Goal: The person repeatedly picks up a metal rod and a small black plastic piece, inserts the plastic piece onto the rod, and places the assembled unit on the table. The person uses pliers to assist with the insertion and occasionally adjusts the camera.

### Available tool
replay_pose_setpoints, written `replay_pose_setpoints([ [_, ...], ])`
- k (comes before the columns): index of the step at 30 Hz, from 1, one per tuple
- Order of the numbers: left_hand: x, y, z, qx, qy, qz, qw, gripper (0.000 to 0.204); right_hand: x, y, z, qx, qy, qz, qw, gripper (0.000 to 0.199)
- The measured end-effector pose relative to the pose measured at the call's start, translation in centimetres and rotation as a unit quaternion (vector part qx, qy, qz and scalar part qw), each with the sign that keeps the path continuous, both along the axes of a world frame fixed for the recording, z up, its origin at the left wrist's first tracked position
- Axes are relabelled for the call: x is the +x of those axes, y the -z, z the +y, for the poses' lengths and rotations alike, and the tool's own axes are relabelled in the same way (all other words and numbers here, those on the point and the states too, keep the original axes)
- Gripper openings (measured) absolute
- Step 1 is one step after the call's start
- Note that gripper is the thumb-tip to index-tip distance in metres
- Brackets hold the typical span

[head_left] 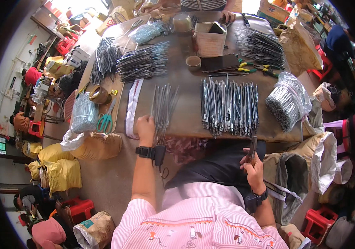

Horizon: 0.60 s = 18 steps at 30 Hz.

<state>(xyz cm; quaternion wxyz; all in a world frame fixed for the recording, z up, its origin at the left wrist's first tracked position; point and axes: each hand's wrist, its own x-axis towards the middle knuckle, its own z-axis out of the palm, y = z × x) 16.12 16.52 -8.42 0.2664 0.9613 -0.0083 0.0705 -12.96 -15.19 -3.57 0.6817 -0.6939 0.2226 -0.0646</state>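
Clasped a dark hand tool [253,146] in the right hand [254,169], the nearer to the row of metal strips [228,108] just ahead on the table [189,101], lengthwise near to far, and curled the left hand [146,128] beside loose thin strips [165,108], impossible to tell if grasping any.

Lots of shiny metal can be spotted in the strips [229,103]. The bundle [289,99] is wrapped in clear, crinkly, super glossy plastic. Smooth plastic is used on the handles of the scissors [108,115]. A dull sheen is picked up by the smooth bench [185,85]. The shirt [177,224]'s done in soft matt cloth, the stool [320,215] in glossy plastic.
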Motion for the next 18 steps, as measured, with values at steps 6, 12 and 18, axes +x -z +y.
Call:
replay_pose_setpoints([
  [6,-2.0,-1.6,-3.3,-0.013,-0.001,-0.141,0.99,0.027,-0.7,-0.5,0.2,0.046,0.014,-0.002,0.999,0.044],
  [12,-6.0,-1.8,-13.0,-0.085,0.16,-0.031,0.983,0.033,-0.6,-0.9,0.7,0.081,-0.02,-0.002,0.997,0.045],
  [18,-4.6,-0.5,-15.6,-0.234,0.206,0.126,0.942,0.03,-1.5,-0.9,0.7,0.11,-0.002,-0.001,0.994,0.044],
])
